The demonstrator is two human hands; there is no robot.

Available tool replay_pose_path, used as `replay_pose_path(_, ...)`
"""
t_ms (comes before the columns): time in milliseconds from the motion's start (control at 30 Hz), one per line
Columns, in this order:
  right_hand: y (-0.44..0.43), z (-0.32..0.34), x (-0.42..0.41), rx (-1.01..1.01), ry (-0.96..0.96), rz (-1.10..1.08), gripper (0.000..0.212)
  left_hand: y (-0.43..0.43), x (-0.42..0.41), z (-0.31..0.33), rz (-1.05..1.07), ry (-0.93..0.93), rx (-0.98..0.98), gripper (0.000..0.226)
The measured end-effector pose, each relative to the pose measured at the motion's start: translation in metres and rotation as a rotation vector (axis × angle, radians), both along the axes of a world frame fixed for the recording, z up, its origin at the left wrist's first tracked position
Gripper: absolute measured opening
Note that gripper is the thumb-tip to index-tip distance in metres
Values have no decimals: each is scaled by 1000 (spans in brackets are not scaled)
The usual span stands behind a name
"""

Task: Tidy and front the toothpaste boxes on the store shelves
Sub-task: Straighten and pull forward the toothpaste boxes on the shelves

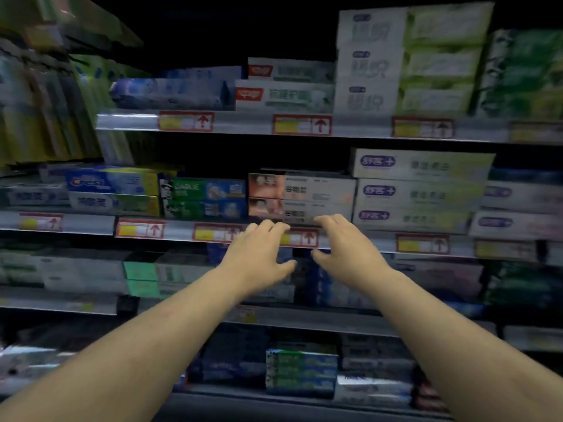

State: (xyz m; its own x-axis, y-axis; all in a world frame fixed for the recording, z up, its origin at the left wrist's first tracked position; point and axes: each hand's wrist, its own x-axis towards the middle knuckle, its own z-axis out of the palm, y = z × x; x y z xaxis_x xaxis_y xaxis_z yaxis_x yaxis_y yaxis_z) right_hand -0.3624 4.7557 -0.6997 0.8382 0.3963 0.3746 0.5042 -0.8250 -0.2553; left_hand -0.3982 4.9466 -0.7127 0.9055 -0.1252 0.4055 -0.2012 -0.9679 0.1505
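Two white toothpaste boxes (316, 196) (pink-ended), stacked flat at shelf (88, 222) front

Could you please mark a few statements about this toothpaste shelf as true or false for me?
1. Both the left hand and the right hand reach toward the stacked white-and-orange toothpaste boxes. True.
2. The left hand grips a box. False: it holds nothing.
3. The green toothpaste boxes sit left of the white-and-orange ones. True.
4. The white boxes with purple logos are stacked two high. False: three high.

Shop: price-tagged shelves (249, 124) of toothpaste boxes (301, 197)
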Motion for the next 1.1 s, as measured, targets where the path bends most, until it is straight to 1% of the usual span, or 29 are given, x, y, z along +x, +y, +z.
replay_pose_path(200,-89,-44,5,19,74,-88,60,-82,27,-43,-153,92,-87,67)
replay_pose_path(400,-167,-98,21,74,175,-235,61,-157,62,-93,-221,236,-228,66)
replay_pose_path(500,-201,-124,30,141,255,-324,62,-188,74,-120,-236,310,-322,65)
replay_pose_path(633,-244,-161,37,310,331,-439,56,-222,85,-148,-237,369,-466,63)
replay_pose_path(767,-272,-177,52,639,403,-587,45,-248,98,-162,-190,450,-532,74)
replay_pose_path(800,-277,-178,56,696,400,-616,48,-254,101,-163,-172,474,-545,76)
replay_pose_path(900,-289,-184,71,786,399,-674,66,-267,110,-167,-111,546,-629,76)
replay_pose_path(933,-292,-187,75,820,419,-684,70,-270,111,-167,-91,565,-681,70)
replay_pose_path(1000,-295,-193,82,902,478,-690,79,-275,115,-170,-35,592,-772,41)
replay_pose_path(1033,-295,-195,85,944,508,-686,82,-276,117,-170,-7,595,-816,35)
replay_pose_path(1067,-295,-197,87,980,534,-677,85,-277,119,-171,7,590,-856,40)
replay_pose_path(1100,-296,-199,88,1012,549,-669,86,-278,120,-171,9,576,-886,55)
